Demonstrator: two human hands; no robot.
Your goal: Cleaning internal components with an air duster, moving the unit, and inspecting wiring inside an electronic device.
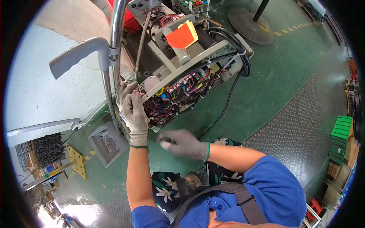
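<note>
Your blue shirt (281, 186) filled the bottom of the frame, closest to the lens, crossed by dark straps (249, 203). Of your two gloved hands, the left hand (134, 110), in pale knit, reached straight up to left of centre, wrist nearly in line with the forearm, fingers pointing upward and bent at the left corner of the open machine (182, 91). Whether they gripped anything could not be told. Your right hand (186, 144), in a grey glove with a green cuff, came in from the lower right, elbow bent, its back up, apart from the machine and just below it. Its fingers curled toward the thumb with little gap; whether something small sat between them could not be told.

The machine stood at upper centre, packed with coloured wires too many to count, one beige rail (190, 64) sloping over them. On it, one orange note (181, 37) bore writing too small to read, with yellow slips (193, 32) behind. One coil of black cable (246, 66) hung at its right end. Upper left held one grey handle (76, 55); below, at left, lay one grey bin (121, 145) and one yellow board (77, 161). Upper right showed one round base (243, 24).
</note>
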